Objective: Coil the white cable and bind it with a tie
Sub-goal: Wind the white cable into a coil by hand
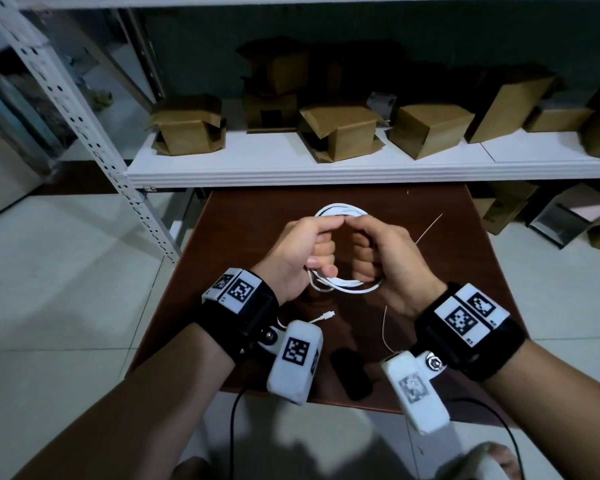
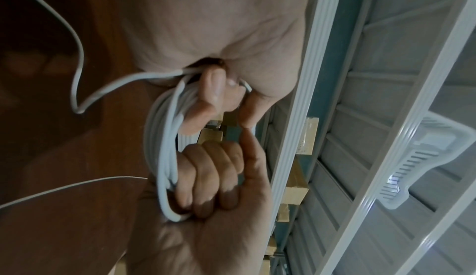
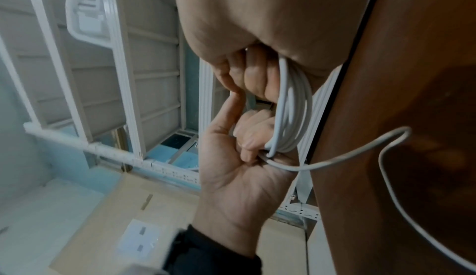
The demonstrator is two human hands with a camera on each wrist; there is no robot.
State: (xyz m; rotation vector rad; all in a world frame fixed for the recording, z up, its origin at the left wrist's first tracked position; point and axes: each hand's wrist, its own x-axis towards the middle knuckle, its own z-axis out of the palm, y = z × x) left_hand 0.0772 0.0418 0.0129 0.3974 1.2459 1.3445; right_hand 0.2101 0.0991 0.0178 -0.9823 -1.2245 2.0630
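Both fists are wrapped round the thin white rubbery cable coil [image 1: 340,284], left hand [image 1: 300,252] and right hand [image 1: 388,258] thumb to thumb. Light, springy stuff, so I'd pinch all loops between them.

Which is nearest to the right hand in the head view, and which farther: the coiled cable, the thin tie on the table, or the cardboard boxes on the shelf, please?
1. Coiled cable, gripped in the right hand itself.
2. Thin tie, on the table just right of it.
3. Cardboard boxes, on the shelf beyond the table.
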